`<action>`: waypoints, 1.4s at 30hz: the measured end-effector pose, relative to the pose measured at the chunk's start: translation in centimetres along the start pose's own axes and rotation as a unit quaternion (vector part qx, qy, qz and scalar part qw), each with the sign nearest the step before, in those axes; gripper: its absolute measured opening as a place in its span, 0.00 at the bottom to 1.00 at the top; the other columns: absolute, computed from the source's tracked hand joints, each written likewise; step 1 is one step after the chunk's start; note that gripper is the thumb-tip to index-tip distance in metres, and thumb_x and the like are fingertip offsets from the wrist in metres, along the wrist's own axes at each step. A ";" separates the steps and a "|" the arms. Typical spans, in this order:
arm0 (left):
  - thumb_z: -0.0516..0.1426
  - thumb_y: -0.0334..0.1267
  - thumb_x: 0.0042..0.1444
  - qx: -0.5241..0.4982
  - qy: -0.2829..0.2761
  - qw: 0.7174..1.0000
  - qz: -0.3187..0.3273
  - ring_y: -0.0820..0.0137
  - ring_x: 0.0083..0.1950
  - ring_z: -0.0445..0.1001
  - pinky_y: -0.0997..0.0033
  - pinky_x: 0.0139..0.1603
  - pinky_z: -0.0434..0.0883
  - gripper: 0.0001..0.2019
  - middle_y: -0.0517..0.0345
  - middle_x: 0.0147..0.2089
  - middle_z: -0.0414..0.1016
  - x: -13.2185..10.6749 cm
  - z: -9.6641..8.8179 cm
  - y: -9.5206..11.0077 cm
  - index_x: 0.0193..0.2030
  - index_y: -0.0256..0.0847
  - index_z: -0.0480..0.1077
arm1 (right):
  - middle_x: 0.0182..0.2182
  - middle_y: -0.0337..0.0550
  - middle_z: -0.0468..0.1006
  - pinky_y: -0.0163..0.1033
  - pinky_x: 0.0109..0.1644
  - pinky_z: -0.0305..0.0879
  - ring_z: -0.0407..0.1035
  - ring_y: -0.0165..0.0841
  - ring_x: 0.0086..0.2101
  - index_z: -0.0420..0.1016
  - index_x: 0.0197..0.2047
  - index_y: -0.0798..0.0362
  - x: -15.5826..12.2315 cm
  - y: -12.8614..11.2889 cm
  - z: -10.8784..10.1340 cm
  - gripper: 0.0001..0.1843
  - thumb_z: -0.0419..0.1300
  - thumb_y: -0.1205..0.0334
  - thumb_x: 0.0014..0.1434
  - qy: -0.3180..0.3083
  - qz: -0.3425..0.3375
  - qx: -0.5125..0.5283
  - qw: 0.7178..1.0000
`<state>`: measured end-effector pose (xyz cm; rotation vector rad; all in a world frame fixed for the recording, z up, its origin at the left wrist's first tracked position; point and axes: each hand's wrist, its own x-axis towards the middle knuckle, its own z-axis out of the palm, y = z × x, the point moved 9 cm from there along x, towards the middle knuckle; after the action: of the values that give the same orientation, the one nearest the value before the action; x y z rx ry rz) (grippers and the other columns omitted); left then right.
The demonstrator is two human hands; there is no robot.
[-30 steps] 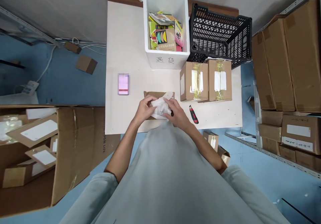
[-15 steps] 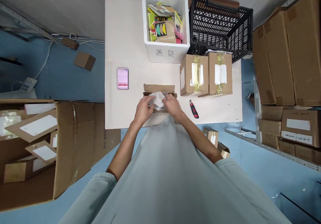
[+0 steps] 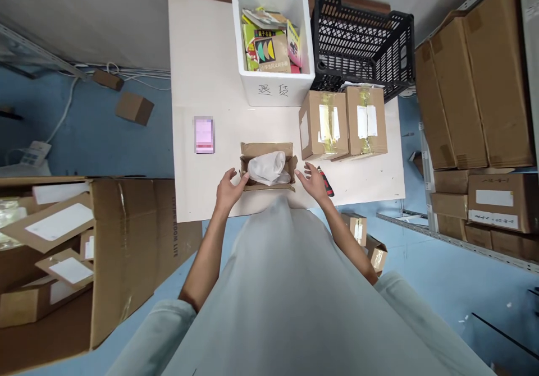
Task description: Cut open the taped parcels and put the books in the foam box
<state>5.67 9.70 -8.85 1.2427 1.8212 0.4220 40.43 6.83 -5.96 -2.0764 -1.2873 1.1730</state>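
Note:
A small cardboard box (image 3: pixel 266 150) lies with its top open near the table's front edge. Inside it rests a bundle in whitish, translucent wrapping (image 3: pixel 268 168); what the wrapping covers is hidden. My left hand (image 3: pixel 229 189) is beside the box's left end, fingers apart, with the thumb close to the box wall. At the right end my right hand (image 3: pixel 312 180) is held with fingers spread and holds nothing. A red and black box cutter (image 3: pixel 326 183) lies just behind my right hand, partly covered by it.
A white foam bin (image 3: pixel 275 88) of books and a black plastic crate (image 3: pixel 362 45) stand at the back. Two taped cartons (image 3: pixel 323 124) sit at the right. A pink pixelated item (image 3: pixel 204 135) lies left. A large carton (image 3: pixel 135 241) of parcels stands by the table's left side.
Both hands have let go of the wrapped bundle and moved apart to either side of the box. The bundle now shows fully inside it. The view has shifted slightly.

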 end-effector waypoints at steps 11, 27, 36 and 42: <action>0.65 0.59 0.69 -0.092 -0.129 0.986 0.047 0.51 0.71 0.83 0.53 0.71 0.81 0.32 0.40 0.75 0.78 -1.1 0.3 2.2 0.72 0.42 0.74 | 0.72 0.57 0.79 0.49 0.69 0.78 0.82 0.44 0.63 0.74 0.76 0.49 -2.9 -0.3 3.9 0.34 0.66 0.44 0.74 -0.019 0.063 0.156 0.986; 0.60 0.67 0.73 0.003 -0.313 0.913 0.260 0.50 0.71 0.82 0.52 0.69 0.82 0.36 0.45 0.76 0.78 -11.2 10.9 20.2 0.77 0.46 0.73 | 0.59 0.54 0.88 0.51 0.58 0.82 0.83 0.47 0.53 0.81 0.66 0.49 -21.6 8.8 -12.4 0.37 0.58 0.26 0.74 0.329 0.070 0.233 0.912; 0.59 0.69 0.72 0.063 -0.447 0.838 0.307 0.49 0.70 0.82 0.52 0.68 0.82 0.37 0.42 0.71 0.82 -23.8 30.3 26.7 0.74 0.43 0.75 | 0.56 0.57 0.88 0.54 0.60 0.79 0.82 0.50 0.54 0.81 0.69 0.52 -33.2 25.0 -20.2 0.44 0.53 0.23 0.75 0.454 0.160 0.254 0.839; 0.61 0.63 0.73 0.119 -0.557 0.764 0.302 0.50 0.72 0.81 0.50 0.72 0.80 0.32 0.43 0.75 0.79 -31.3 42.8 26.1 0.74 0.45 0.73 | 0.54 0.56 0.89 0.57 0.60 0.80 0.82 0.53 0.54 0.82 0.68 0.50 -41.8 34.6 -21.5 0.43 0.51 0.23 0.76 0.508 0.248 0.243 0.788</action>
<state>59.18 -14.03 -0.79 1.7149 0.4277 -0.2400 67.19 -44.79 -0.68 -2.1157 0.0758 0.2903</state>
